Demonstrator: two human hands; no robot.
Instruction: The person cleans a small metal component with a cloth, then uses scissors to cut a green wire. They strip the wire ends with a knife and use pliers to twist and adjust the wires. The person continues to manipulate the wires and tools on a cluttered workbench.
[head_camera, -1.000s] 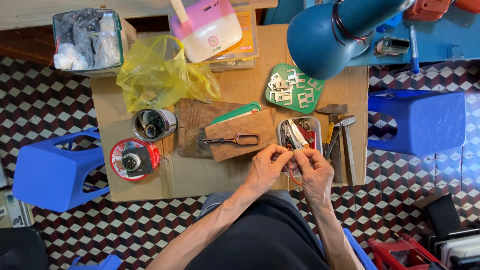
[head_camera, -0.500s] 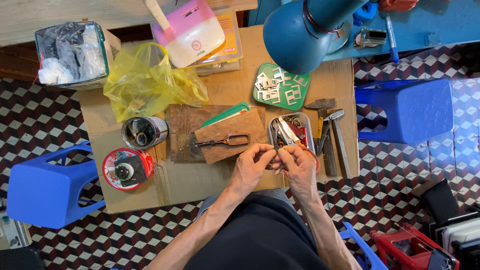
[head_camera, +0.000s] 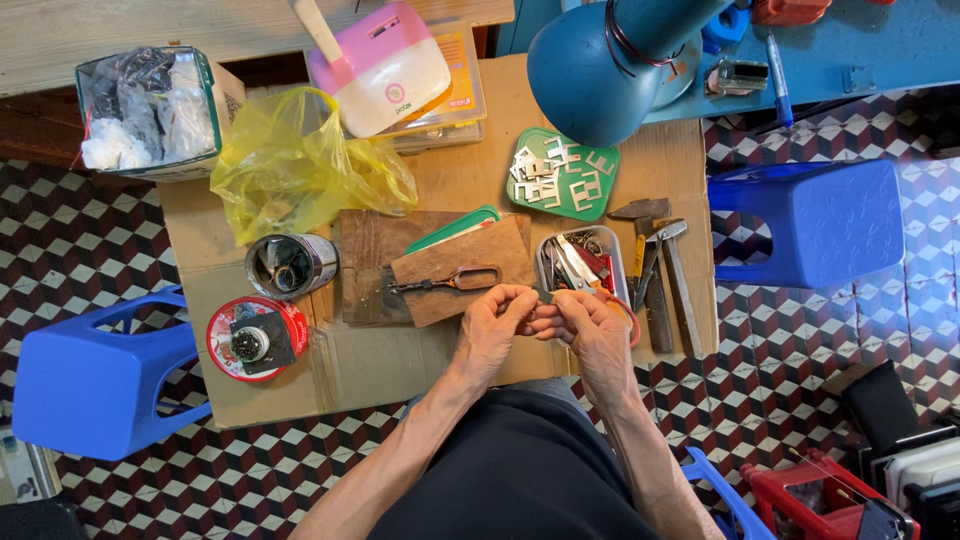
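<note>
- Left hand (head_camera: 495, 322) and right hand (head_camera: 585, 328) are meeting fingertip to fingertip at the near edge of the cardboard-covered worktop (head_camera: 380, 365).
- Both hands are pinching a small dark piece (head_camera: 543, 297) between them; too small to tell what it is.
- The piece is sitting just in front of the metal tray of tools (head_camera: 582, 262), over the worktop's front right part.
- Left hand's fingers are curling in, thumb and forefinger pressing on the piece; right hand is doing the same from the other side.
- Wooden board (head_camera: 460, 268) is lying just beyond the left hand, with pliers (head_camera: 450, 282) on it.
- Hammers (head_camera: 660, 270) are lying right of the tray.
- Green tray (head_camera: 598, 188) with small metal clips is sitting farther back, under the blue lamp (head_camera: 610, 60).
- Open tin can (head_camera: 290, 266) and red round lid (head_camera: 255, 338) are sitting on the left, yellow plastic bag (head_camera: 300, 170) behind them.
- Blue stools (head_camera: 95, 375) are flanking the worktop on the checkered floor.
</note>
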